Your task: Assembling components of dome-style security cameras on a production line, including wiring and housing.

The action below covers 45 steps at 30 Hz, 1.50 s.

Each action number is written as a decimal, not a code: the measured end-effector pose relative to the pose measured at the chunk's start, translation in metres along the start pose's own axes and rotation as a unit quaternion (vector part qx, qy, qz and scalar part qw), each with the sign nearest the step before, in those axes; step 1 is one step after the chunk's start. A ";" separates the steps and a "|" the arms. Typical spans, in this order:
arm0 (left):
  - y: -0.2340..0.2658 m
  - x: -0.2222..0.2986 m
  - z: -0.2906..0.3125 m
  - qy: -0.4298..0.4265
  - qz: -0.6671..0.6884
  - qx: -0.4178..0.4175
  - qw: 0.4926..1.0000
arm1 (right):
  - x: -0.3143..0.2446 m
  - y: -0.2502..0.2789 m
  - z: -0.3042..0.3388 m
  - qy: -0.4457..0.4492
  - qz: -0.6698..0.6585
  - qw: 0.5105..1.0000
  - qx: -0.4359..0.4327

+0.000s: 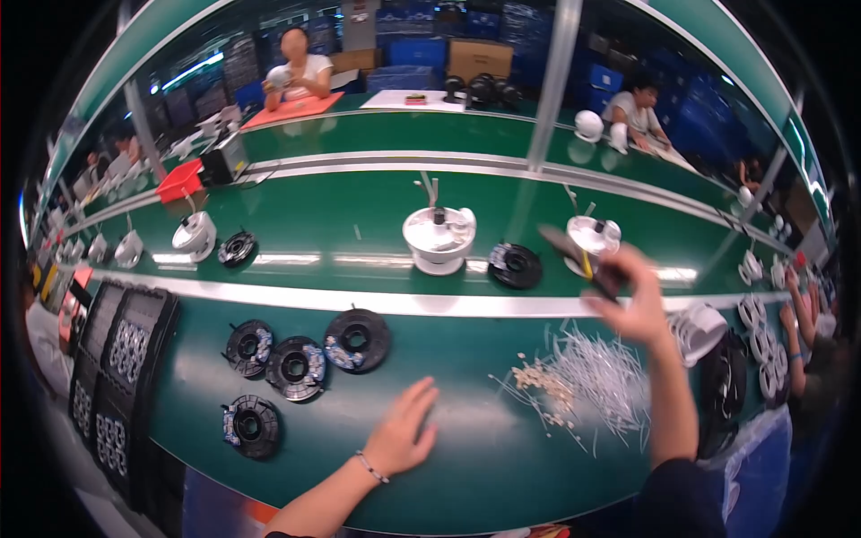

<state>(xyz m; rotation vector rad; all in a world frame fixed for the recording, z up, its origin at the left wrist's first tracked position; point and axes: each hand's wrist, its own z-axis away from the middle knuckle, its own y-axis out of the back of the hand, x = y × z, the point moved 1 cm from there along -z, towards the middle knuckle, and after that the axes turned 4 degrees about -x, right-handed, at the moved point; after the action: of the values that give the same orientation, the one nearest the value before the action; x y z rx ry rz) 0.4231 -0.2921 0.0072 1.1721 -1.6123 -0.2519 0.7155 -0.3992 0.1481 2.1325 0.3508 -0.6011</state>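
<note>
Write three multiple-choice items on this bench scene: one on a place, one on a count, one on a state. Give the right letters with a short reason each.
1. Where does the left hand rest?
A. flat on the green bench top
B. on a white housing
C. in a red tray

2. How many black round parts lie on the near bench left of the left hand?
A. two
B. four
C. seven

3. What is the state of the right hand?
A. open and empty
B. raised, closed on a dark tool
C. flat on the loose white ties

Answers: 1 A, the palm lies on bare green surface; 2 B, three sit in a row and one below them; 3 B, the fingers grip the blurred tool above the ties.
</note>
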 end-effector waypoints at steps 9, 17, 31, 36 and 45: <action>-0.064 0.032 -0.125 -0.091 -0.109 0.049 0.989 | 0.053 -0.037 0.181 -0.149 -0.488 0.847 0.150; -0.166 -0.042 -0.262 -0.065 -0.332 -0.016 0.941 | 0.021 -0.035 0.186 0.063 -0.128 0.981 0.131; -0.084 0.052 -0.150 -0.178 -0.241 0.035 0.953 | 0.012 -0.020 0.180 0.041 -0.042 0.994 0.093; -0.049 0.049 -0.037 -0.054 -0.327 0.078 0.940 | -0.009 -0.030 0.178 0.063 -0.033 0.996 0.057; 0.028 0.025 0.101 0.156 -0.409 0.140 0.888 | -0.043 -0.060 0.191 0.126 -0.069 0.987 -0.077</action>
<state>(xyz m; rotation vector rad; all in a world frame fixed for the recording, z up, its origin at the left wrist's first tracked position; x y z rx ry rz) 0.3250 -0.3367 0.0013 1.9757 -0.8121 -0.3478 0.5970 -0.5205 0.0340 2.0487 0.6682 -0.3675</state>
